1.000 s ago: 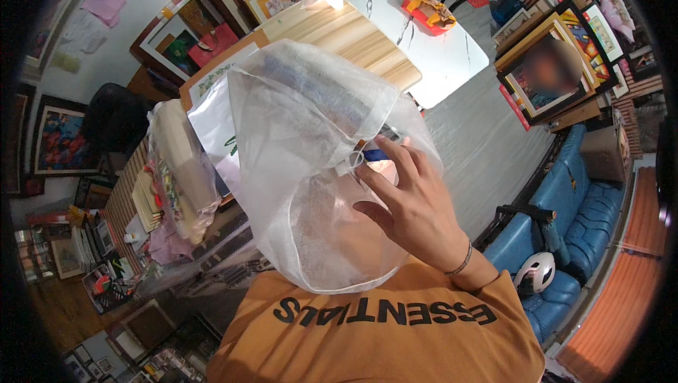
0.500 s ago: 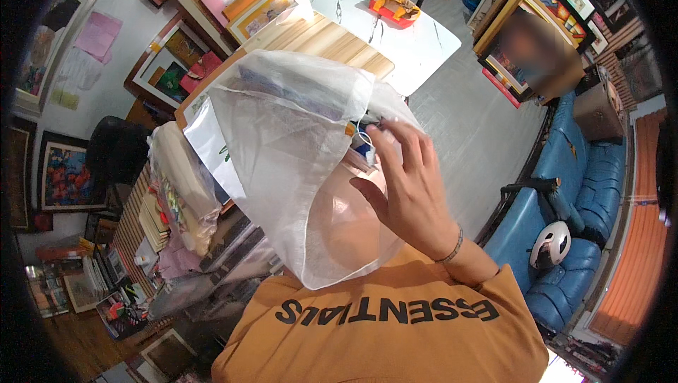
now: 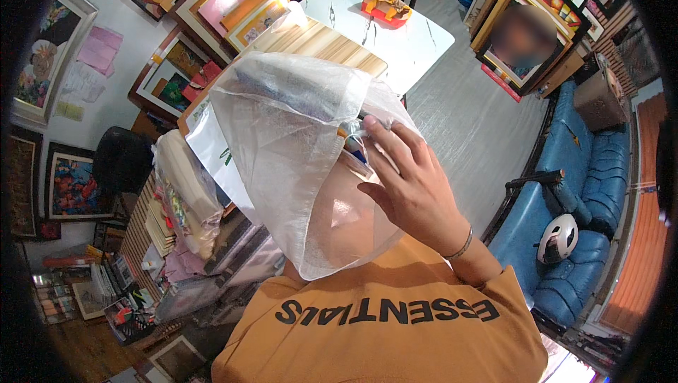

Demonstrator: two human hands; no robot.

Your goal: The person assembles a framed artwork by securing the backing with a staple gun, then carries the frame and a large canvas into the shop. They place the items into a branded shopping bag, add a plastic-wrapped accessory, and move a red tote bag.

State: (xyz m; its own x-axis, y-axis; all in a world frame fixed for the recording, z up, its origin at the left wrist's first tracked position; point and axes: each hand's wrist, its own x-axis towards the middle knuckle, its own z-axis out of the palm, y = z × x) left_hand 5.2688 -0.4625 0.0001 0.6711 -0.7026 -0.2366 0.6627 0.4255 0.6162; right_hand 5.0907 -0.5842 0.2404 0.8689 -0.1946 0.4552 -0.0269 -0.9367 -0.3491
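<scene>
A sheer white fabric bag (image 3: 279,143) hangs spread out before my chest, with bulky contents dimly showing through its upper part. At its opening, a small blue and orange item (image 3: 354,148) peeks out beside a thin white cord. My right hand (image 3: 417,185) reaches in from the right, its bent fingertips touching the cord and the edge of the opening. The thumb stays apart from the fingers. Through the fabric I see the skin of my left arm (image 3: 339,231); the left hand and its fingers are hidden behind the bag.
Beyond the bag stand a wood-grain board (image 3: 332,47) and a white marbled table (image 3: 424,44) bearing a red and yellow package (image 3: 386,8). A blue sofa (image 3: 537,220) with a white helmet (image 3: 558,239) is at right. Plastic-wrapped goods (image 3: 187,189) lie left; framed pictures (image 3: 526,33) lean around.
My right fingertips have moved in against the cord and the bag's opening. The cord's loop, plain before, is now partly covered. The whole view has shifted slightly.
</scene>
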